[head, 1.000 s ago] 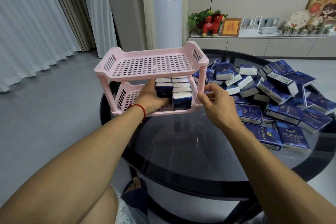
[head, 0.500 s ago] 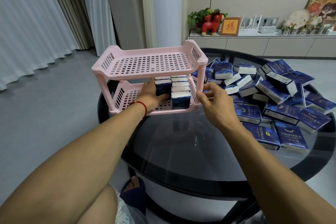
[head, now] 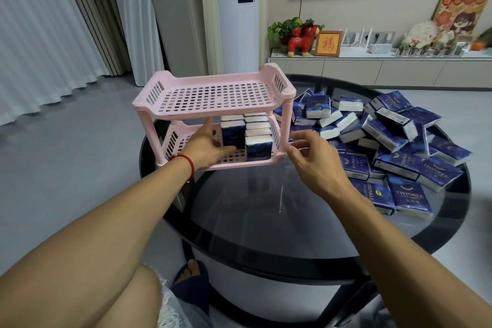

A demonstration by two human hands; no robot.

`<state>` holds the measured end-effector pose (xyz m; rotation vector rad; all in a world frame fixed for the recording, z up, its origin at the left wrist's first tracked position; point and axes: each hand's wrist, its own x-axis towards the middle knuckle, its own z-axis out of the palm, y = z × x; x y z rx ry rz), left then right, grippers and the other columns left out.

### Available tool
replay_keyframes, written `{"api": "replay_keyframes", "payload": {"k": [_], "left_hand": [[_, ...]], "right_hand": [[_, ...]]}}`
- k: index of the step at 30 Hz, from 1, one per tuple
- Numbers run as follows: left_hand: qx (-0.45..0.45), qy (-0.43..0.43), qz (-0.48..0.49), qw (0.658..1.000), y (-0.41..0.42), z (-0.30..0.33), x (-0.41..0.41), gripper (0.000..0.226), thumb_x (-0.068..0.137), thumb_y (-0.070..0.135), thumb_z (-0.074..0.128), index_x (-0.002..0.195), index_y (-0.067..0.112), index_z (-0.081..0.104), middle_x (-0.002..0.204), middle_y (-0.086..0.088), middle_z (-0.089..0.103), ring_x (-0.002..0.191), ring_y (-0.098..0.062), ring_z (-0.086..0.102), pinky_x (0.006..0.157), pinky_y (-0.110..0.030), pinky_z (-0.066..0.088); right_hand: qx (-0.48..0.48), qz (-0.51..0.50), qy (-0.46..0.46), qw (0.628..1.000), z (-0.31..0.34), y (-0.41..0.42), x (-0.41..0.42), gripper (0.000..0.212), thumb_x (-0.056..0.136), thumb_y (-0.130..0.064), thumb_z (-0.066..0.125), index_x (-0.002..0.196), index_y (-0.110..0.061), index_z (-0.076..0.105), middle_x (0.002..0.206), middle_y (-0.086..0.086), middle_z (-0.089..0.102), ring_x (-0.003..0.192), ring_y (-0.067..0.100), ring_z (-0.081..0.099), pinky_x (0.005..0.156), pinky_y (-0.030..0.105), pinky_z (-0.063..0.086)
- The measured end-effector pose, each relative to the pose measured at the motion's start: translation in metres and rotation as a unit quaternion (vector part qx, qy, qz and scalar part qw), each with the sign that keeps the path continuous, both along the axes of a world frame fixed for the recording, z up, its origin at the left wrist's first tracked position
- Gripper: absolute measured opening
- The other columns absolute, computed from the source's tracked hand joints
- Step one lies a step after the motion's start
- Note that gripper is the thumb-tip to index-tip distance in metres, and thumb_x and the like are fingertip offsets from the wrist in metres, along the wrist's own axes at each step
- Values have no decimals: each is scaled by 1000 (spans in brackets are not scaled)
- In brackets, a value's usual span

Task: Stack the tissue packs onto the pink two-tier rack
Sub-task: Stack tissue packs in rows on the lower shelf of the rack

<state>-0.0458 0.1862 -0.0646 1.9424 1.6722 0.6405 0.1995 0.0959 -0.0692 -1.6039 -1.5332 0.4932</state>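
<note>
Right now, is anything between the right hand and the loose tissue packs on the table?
Nothing visible does. The right hand hangs open just past the rack's front right post, with the pile of packs directly beyond it across bare glass.

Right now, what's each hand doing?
Left hand: open, fingers against a tissue pack on the pink rack's lower tier.
Right hand: open, empty, beside the rack.
</note>
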Motion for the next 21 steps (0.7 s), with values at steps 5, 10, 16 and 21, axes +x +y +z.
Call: {"api": "replay_keyframes", "payload": {"k": [5,10,16,21], "left_hand": [[10,67,5,998,-39,12,-4,59,91,23,73,139,17,40,110,6,58,102,-15,61,81,-24,50],[2,185,-36,982,-88,23,4,76,89,33,67,154,21,30,139,-7,42,127,-28,50,109,-39,45],[92,133,-150,975,-131,28,49,48,94,25,64,141,22,57,136,0,53,130,-18,49,112,-29,35],[28,-5,-197,980,-145,24,98,47,91,28,70,138,28,61,127,8,62,104,-5,61,98,-24,51]], "right_hand": [[-2,-20,-185,982,-1,-30,16,28,95,-20,58,122,-19,63,117,1,66,108,21,61,89,43,54],[10,-51,-303,952,8,-67,48,30,95,-28,60,123,-17,65,120,5,65,111,27,57,88,43,51],[-132,-26,-463,876,9,-101,85,59,89,-65,56,139,-34,49,137,-6,52,131,20,41,103,43,36],[-81,45,-209,974,17,-110,87,41,95,-65,44,114,-38,69,108,-13,71,104,13,63,89,41,49]]}}
